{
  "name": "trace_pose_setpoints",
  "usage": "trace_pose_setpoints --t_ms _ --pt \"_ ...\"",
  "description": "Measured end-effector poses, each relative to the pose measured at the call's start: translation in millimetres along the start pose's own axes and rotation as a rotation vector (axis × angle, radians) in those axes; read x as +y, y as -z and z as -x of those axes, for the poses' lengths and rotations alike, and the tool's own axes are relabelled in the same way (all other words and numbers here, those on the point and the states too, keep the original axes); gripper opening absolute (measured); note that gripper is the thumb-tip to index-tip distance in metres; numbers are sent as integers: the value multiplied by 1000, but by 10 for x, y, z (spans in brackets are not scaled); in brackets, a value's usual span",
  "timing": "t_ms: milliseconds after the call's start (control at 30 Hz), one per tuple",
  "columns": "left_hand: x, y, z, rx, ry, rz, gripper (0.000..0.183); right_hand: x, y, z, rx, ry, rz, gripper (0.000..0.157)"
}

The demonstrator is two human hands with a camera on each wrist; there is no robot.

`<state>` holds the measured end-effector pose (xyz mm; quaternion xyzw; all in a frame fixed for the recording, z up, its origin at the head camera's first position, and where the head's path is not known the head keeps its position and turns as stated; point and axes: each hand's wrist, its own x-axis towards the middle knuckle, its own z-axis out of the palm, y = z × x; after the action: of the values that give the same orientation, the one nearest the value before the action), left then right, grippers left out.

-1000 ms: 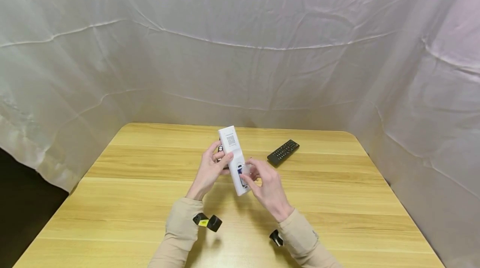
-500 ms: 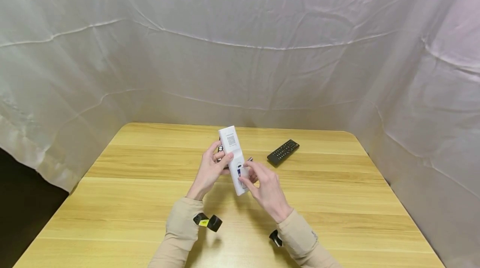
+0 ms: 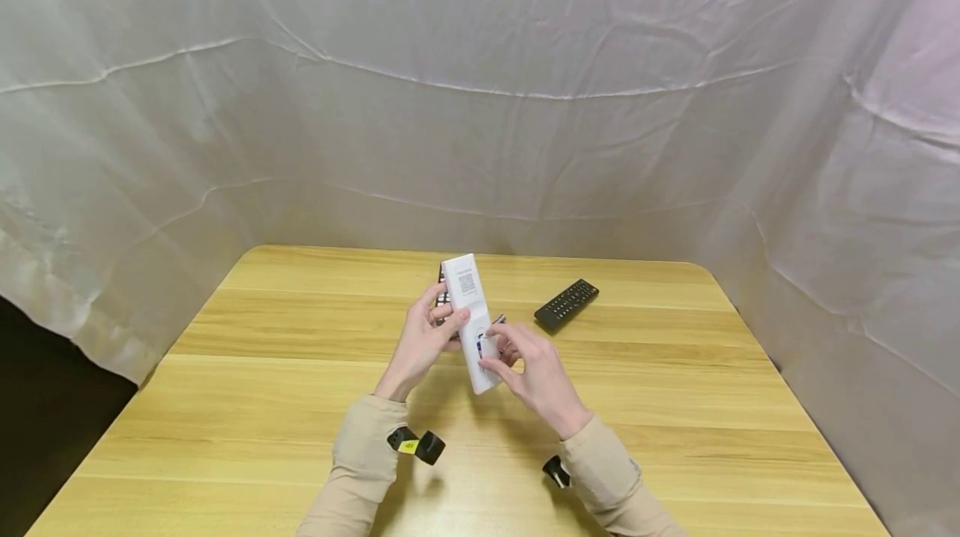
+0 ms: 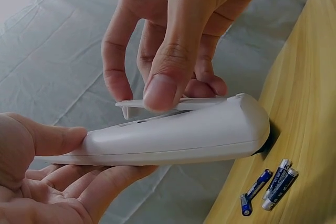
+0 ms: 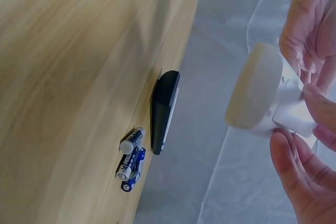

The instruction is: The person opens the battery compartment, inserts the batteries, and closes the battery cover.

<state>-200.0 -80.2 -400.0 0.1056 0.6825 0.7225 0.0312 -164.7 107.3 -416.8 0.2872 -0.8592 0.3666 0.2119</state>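
My left hand [image 3: 423,345] grips a white remote control [image 3: 466,285], back side up, with its thumb on the back and fingers beneath. Above the lower end of the remote, my right hand [image 3: 542,374] pinches the white battery cover [image 4: 195,103] between thumb and fingers. One end of the cover meets the end of the remote; the other is tilted up, leaving a gap over the battery compartment, as the left wrist view shows. A bit of blue [image 3: 479,345] shows inside the compartment in the head view.
A black remote control [image 3: 567,306] lies on the wooden table [image 3: 300,437] to the right, beyond the right hand. Several blue-and-silver batteries [image 5: 131,162] lie close to it, mostly hidden behind the right hand in the head view. Grey curtains [image 3: 480,145] surround the table.
The right hand has brought the battery cover down onto the remote's lower end, covering more of the compartment. The remote has turned slightly, showing more of its button side.
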Motion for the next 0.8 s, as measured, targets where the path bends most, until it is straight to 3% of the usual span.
trace_pose_setpoints --t_ms 800 --pt "22 14 19 -44 -4 8 54 39 -1 21 -39 10 -2 32"
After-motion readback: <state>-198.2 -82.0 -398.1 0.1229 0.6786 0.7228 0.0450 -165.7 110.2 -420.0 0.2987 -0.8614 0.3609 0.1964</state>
